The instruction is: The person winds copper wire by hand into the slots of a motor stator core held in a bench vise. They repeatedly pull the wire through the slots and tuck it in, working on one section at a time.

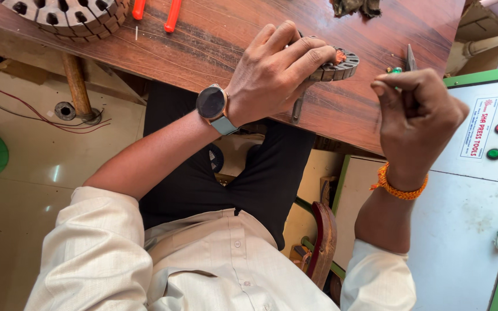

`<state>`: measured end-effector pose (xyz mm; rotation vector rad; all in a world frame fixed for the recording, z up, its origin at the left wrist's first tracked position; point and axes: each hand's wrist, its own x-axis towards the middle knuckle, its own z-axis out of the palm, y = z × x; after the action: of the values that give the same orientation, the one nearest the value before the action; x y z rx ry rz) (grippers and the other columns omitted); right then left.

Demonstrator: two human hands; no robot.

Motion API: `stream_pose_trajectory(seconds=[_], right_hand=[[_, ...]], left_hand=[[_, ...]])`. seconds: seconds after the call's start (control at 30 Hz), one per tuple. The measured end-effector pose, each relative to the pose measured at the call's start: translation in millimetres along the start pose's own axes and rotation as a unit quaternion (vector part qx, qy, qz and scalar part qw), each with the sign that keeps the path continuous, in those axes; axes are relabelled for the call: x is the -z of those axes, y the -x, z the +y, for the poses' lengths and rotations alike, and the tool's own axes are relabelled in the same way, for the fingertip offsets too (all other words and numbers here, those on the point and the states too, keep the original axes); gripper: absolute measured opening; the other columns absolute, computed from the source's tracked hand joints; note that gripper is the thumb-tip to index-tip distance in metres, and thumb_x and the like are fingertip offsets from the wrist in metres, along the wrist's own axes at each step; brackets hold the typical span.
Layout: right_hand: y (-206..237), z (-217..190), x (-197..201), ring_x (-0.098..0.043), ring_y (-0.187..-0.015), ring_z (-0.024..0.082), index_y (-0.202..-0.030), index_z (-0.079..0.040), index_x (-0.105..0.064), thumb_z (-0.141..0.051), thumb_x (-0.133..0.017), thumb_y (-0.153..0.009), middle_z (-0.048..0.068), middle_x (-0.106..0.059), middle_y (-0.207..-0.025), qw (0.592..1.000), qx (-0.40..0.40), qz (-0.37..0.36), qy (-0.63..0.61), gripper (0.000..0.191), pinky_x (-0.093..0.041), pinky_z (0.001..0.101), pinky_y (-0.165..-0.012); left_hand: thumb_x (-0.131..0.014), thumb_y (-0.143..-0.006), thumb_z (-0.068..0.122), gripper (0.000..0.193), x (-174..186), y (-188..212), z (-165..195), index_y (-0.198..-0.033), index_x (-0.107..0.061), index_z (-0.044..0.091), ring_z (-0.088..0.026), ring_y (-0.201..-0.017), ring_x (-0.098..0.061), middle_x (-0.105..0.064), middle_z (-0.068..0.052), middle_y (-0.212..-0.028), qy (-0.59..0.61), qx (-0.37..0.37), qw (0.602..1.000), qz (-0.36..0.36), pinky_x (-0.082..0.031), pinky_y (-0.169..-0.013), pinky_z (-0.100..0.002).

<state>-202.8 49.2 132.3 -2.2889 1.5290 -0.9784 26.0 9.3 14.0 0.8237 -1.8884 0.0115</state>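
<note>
Seated at a brown wooden workbench (231,34), a person's left hand (275,69) grasps a small slotted metal ring core (338,66) near the table's near edge, the fingers hiding most of it. To its right, the right hand (416,115) is clenched around a slim tool (410,57) whose dark tip and a small green part alone show above the knuckles; what kind of tool it is cannot be made out. At far left, a larger slotted metal core (70,14) and two orange handles (155,11) are cut off by the top edge.
</note>
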Motion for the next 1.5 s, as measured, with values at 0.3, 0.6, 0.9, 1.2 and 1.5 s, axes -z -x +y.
stream_pose_trajectory(seconds=[0.3,0.6,0.9,1.2,1.5], right_hand=[[-52,0,-18,-0.043,-0.058,0.006,-0.095,0.003,-0.072,0.006,-0.085,-0.106,0.003,-0.058,-0.069,0.993,0.097,-0.053,0.046,0.017,-0.029,0.0221,-0.055],[-47,-15,-9,-0.046,-0.059,0.004,-0.095,0.005,-0.07,0.003,-0.082,-0.105,0.003,-0.058,-0.071,0.996,0.05,-0.072,0.035,0.016,-0.032,0.0213,-0.054],[-31,-37,3,-0.044,-0.058,0.004,-0.097,0.003,-0.069,0.002,-0.083,-0.101,0.002,-0.056,-0.072,0.996,0.016,-0.073,0.059,0.015,-0.031,0.022,-0.054],[-53,-15,2,-0.044,-0.058,0.008,-0.094,0.004,-0.069,0.004,-0.085,-0.109,0.004,-0.053,-0.068,0.993,0.062,-0.068,0.077,0.023,-0.031,0.0254,-0.056],[-99,0,-43,-0.043,-0.063,0.009,-0.096,0.004,-0.071,0.006,-0.081,-0.101,0.004,-0.052,-0.069,0.982,0.151,-0.106,0.032,0.011,-0.032,0.0288,-0.06]], left_hand=[[-0.085,-0.085,0.016,0.058,0,0,-3,-0.138,-0.061,0.013,-0.019,-0.105,-0.056,-0.066,0.004,-0.129,0.009,0.008,1.0,0.0,-0.047,-0.094,-0.035],[-0.087,-0.081,0.018,0.059,-3,0,-5,-0.135,-0.061,0.015,-0.019,-0.102,-0.055,-0.067,0.005,-0.124,0.022,0.029,0.999,0.003,-0.047,-0.091,-0.036],[-0.09,-0.082,0.021,0.059,-2,-1,-3,-0.134,-0.06,0.017,-0.019,-0.103,-0.054,-0.066,0.006,-0.122,0.023,0.04,0.999,0.006,-0.047,-0.09,-0.037],[-0.088,-0.084,0.019,0.054,-1,-5,-1,-0.13,-0.061,0.017,-0.02,-0.105,-0.055,-0.064,0.005,-0.12,0.019,0.034,0.999,0.019,-0.046,-0.09,-0.037],[-0.078,-0.105,0.027,0.062,12,-21,-19,-0.153,-0.041,0.015,-0.013,-0.116,-0.077,-0.08,-0.003,-0.117,0.667,0.346,0.658,-0.052,-0.059,-0.112,-0.031]])
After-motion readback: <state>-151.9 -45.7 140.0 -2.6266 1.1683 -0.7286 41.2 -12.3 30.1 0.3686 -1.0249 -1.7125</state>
